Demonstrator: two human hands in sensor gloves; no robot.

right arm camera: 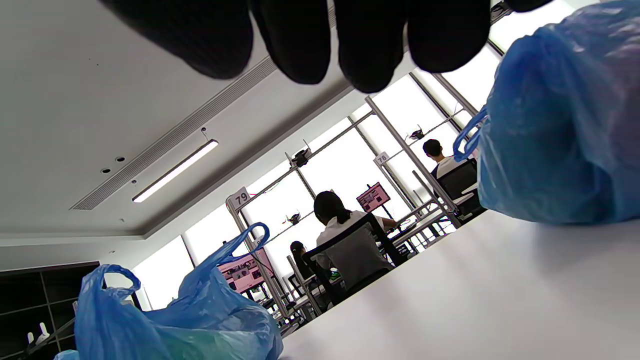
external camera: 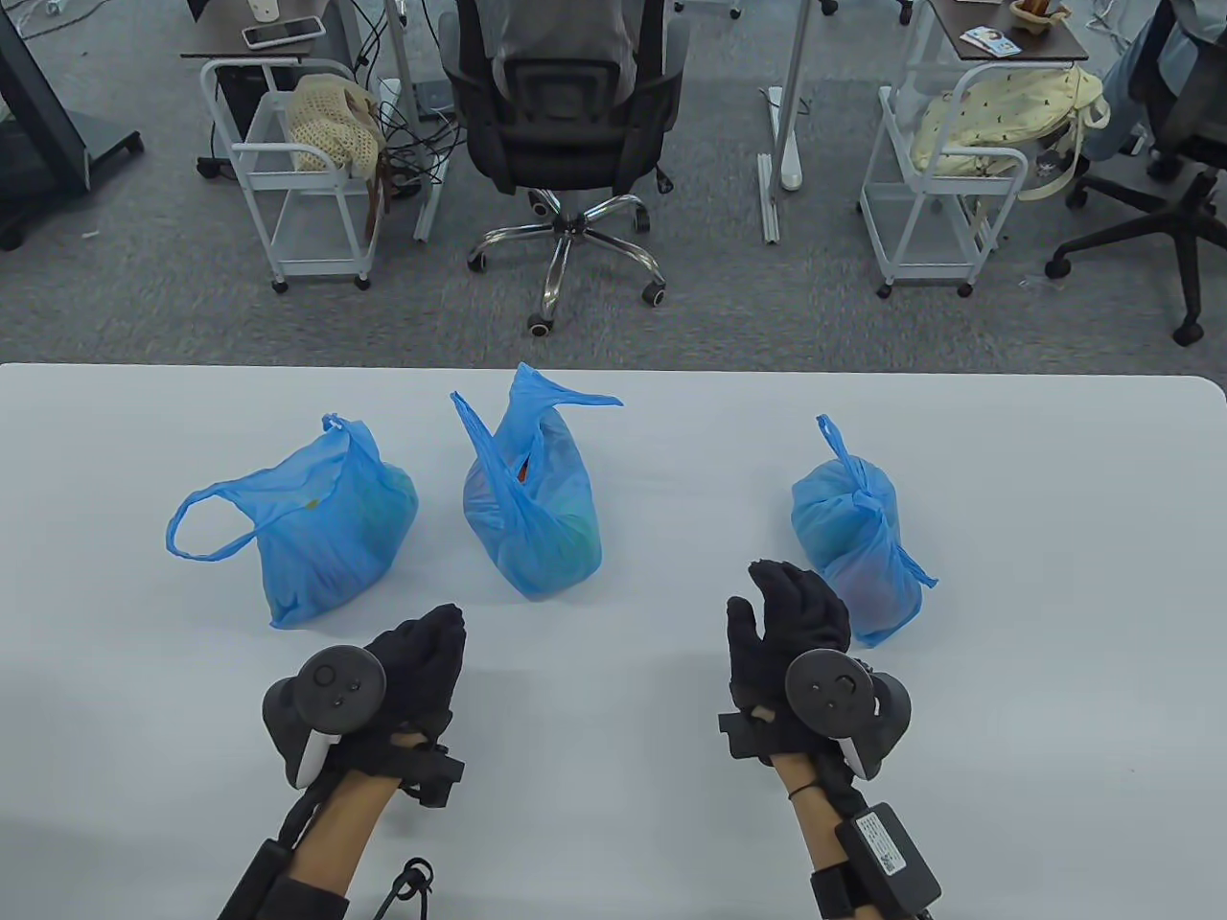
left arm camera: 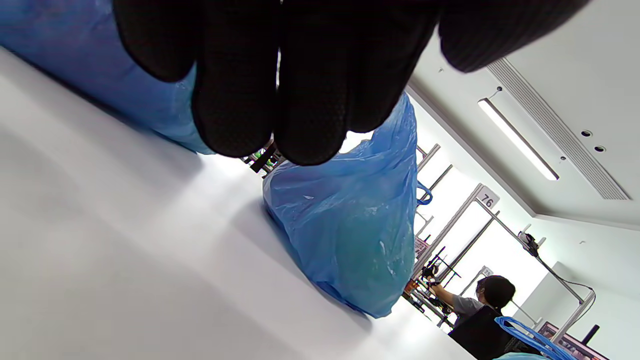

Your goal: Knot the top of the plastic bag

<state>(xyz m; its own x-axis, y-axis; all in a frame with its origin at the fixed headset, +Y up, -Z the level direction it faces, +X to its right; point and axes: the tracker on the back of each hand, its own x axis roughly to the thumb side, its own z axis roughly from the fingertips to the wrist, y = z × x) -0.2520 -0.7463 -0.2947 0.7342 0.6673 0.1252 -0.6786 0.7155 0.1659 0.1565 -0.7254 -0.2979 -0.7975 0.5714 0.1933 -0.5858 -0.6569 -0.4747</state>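
Three blue plastic bags stand in a row on the white table [external camera: 613,795]. The left bag [external camera: 331,537] is untied, one handle looping out to its left. The middle bag [external camera: 532,508] is also untied, with both handles sticking up. The right bag [external camera: 853,537] has a knot at its top. My left hand [external camera: 422,656] hovers in front of the gap between the left and middle bags, fingers straight and holding nothing. My right hand [external camera: 791,613] sits just left of the knotted bag, fingers relaxed and empty. In the left wrist view the middle bag [left arm camera: 350,220] lies beyond my fingertips [left arm camera: 280,100].
Beyond the table's far edge are an office chair [external camera: 566,115] and two white carts [external camera: 297,172] [external camera: 944,182]. The right wrist view shows the knotted bag [right arm camera: 560,125] close on the right and the other bags [right arm camera: 200,315] at lower left. People sit at desks in the background.
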